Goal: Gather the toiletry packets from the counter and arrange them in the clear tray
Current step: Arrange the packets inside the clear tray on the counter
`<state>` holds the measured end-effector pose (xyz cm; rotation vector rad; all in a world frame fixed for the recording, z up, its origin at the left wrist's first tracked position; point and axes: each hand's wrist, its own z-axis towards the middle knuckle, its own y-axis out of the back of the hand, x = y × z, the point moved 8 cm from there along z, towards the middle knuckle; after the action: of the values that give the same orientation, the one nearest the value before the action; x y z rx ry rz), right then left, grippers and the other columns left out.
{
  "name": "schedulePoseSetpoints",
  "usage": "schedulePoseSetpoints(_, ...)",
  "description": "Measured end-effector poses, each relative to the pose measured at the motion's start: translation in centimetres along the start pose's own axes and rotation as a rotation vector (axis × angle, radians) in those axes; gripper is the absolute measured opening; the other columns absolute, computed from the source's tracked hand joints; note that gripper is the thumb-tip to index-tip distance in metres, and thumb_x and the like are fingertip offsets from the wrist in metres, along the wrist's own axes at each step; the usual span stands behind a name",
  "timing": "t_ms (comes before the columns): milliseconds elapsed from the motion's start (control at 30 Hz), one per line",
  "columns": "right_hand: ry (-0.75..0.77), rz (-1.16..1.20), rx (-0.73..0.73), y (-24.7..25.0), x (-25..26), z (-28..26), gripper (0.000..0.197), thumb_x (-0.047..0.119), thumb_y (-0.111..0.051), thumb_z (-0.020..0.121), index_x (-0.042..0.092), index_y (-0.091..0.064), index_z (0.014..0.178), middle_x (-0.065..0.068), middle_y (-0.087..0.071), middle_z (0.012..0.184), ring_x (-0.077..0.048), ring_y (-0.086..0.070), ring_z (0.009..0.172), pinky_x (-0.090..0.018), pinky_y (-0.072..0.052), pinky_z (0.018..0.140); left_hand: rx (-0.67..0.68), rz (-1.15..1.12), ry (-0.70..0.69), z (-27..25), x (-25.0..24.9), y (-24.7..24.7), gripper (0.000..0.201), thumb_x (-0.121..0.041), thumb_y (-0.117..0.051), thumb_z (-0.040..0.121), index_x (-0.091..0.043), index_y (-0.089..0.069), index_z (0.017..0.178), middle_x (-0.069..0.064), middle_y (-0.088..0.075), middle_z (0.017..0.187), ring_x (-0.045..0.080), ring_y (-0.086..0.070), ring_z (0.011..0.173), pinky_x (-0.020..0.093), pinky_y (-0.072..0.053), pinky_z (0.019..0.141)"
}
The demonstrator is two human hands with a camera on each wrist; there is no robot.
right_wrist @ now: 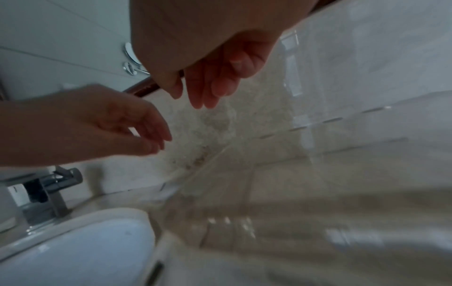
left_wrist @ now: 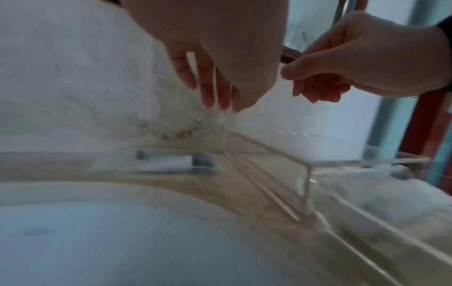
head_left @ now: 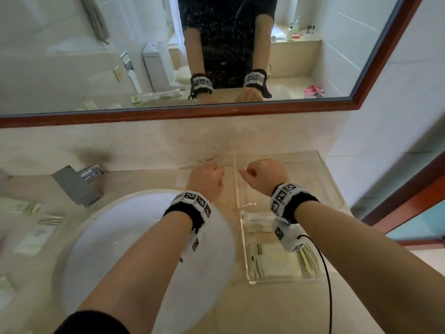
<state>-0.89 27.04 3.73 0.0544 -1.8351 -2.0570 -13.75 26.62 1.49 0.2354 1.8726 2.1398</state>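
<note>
The clear tray (head_left: 243, 239) stands on the counter right of the basin, and several pale packets (head_left: 277, 261) lie flat in its near end. My left hand (head_left: 213, 175) hovers just outside the tray's left wall (left_wrist: 269, 152); its fingers (left_wrist: 208, 92) hang down relaxed and hold nothing. My right hand (head_left: 250, 173) hovers over the tray's far end, loosely curled and empty (right_wrist: 208, 91). A small clear packet (left_wrist: 168, 160) lies on the counter below my left hand. More packets (head_left: 33, 239) lie at the far left of the counter.
The white basin (head_left: 144, 249) fills the middle under my left forearm, with a chrome faucet (head_left: 77, 186) behind it at the left. A framed mirror (head_left: 168, 44) hangs over the marble backsplash. A wall closes the counter on the right.
</note>
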Motion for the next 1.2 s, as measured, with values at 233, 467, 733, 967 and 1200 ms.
schedulePoseSetpoints(233, -0.018, -0.027, 0.139, -1.8, 1.8, 4.6, 0.037, 0.041, -0.046, 0.095, 0.014, -0.069, 0.088, -0.007, -0.071, 0.088, -0.026, -0.065, 0.084, -0.026, -0.040, 0.064, 0.393, 0.089, 0.240, 1.7, 9.2, -4.1, 0.056, -0.017, -0.052, 0.094, -0.028, -0.032, 0.145, -0.002, -0.033, 0.154, 0.020, -0.025, 0.144, 0.056, -0.022, 0.114)
schedulePoseSetpoints(467, -0.053, -0.034, 0.355, -6.0, 2.7, 7.6, 0.029, 0.037, -0.050, 0.093, 0.015, -0.069, 0.097, -0.007, -0.068, 0.102, -0.029, -0.064, 0.095, -0.030, -0.045, 0.071, 0.542, 0.090, 0.251, 2.7, 10.7, -7.1, 0.053, -0.035, -0.047, 0.097, -0.035, -0.027, 0.147, -0.005, -0.035, 0.152, 0.020, -0.023, 0.144, 0.061, -0.012, 0.114)
schedulePoseSetpoints(733, 0.057, -0.054, 0.555, -9.4, 6.1, 9.2, 0.037, 0.027, -0.061, 0.088, 0.016, -0.058, 0.123, -0.008, -0.063, 0.124, -0.028, -0.063, 0.105, -0.033, -0.052, 0.078, 0.478, 0.079, 0.227, 3.6, 11.0, -7.6, 0.026, -0.036, -0.059, 0.088, -0.025, -0.060, 0.112, -0.004, -0.058, 0.117, 0.020, -0.042, 0.120, 0.047, -0.023, 0.103)
schedulePoseSetpoints(967, 0.139, 0.009, 0.544, -9.0, 7.4, 8.5, 0.033, 0.017, -0.059, 0.090, 0.015, -0.060, 0.123, -0.007, -0.065, 0.120, -0.026, -0.062, 0.109, -0.029, -0.046, 0.077, 0.313, -0.221, 0.251, 2.1, 10.9, -5.2, 0.016, -0.032, -0.058, 0.090, -0.023, -0.058, 0.103, -0.005, -0.065, 0.091, 0.022, -0.063, 0.097, 0.035, -0.027, 0.094)
schedulePoseSetpoints(1200, 0.103, 0.100, 0.500, -5.8, 5.6, 7.0, 0.021, 0.019, -0.059, 0.091, 0.014, -0.062, 0.111, -0.007, -0.069, 0.106, -0.026, -0.064, 0.098, -0.035, -0.050, 0.082, 0.272, -0.237, 0.238, 1.6, 8.4, -1.7, 0.017, -0.034, -0.059, 0.088, -0.023, -0.050, 0.098, -0.001, -0.067, 0.094, 0.025, -0.064, 0.094, 0.037, -0.039, 0.093)
